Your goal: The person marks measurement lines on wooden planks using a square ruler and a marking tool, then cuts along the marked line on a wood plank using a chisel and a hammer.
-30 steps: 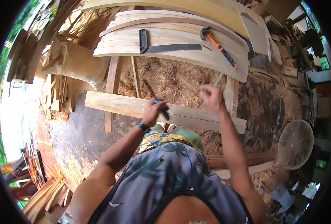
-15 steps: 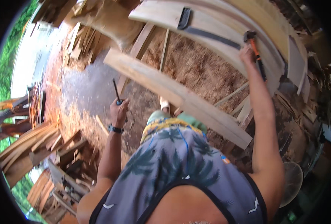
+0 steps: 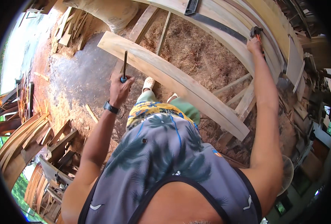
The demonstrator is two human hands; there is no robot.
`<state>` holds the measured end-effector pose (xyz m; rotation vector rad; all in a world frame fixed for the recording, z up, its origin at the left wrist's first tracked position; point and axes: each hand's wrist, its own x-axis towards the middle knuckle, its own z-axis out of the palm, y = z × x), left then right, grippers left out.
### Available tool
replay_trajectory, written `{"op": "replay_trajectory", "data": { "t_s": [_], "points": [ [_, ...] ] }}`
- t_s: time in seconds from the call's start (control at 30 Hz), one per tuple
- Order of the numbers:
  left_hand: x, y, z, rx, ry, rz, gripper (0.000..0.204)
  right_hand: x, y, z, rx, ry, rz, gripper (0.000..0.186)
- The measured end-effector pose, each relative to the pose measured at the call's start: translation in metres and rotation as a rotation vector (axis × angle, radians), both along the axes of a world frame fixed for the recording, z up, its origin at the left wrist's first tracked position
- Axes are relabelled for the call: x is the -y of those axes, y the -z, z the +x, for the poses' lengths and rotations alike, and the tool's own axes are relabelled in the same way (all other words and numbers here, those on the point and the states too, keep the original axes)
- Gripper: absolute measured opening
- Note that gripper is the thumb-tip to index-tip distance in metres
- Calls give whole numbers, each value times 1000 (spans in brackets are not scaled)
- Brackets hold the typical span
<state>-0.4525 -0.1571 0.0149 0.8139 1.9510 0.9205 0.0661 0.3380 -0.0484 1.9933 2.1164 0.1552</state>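
My left hand [image 3: 120, 89], with a dark watch on its wrist, is closed round the blue handle of a chisel-like tool [image 3: 125, 61]; its long dark shaft points up and away. My right arm reaches far forward, and my right hand [image 3: 253, 45] is closed on a claw hammer [image 3: 256, 33] over the long pale boards [image 3: 225, 20]. Part of the hammer's orange and black handle is hidden by my hand. Just left of the hammer, a dark carpenter's square [image 3: 219, 28] lies flat on those boards. A separate plank [image 3: 169, 84] lies slantwise in front of my legs.
Beams [image 3: 145, 24] run under the plank. Wood shavings [image 3: 195, 56] cover the ground beyond it. Offcuts [image 3: 70, 28] are heaped at the far left, near a sack [image 3: 109, 13]. Curved timber pieces [image 3: 21, 140] are stacked at the left. A round translucent disc [image 3: 286, 175] stands by my right elbow.
The view has shifted. My left hand has turned the tool's shaft more upright. My right hand has moved farther up along the hammer, nearer its head; the hammer handle now shows less.
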Motion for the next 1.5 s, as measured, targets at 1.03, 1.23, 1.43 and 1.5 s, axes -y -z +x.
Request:
{"op": "replay_trajectory", "data": {
  "t_s": [1.03,1.23,1.43,1.5],
  "points": [
    [-69,69,-123,-440,470,290,103,381,-27,-356,-911,70,11,15],
    [-67,73,-123,-475,468,346,102,378,-28,-359,-895,45,16,15],
    [-67,69,-121,-470,455,328,101,377,-30,-360,-843,14,2,12],
    [-66,68,-121,-438,444,293,100,376,-31,-362,-830,41,27,12]
  ]
}}
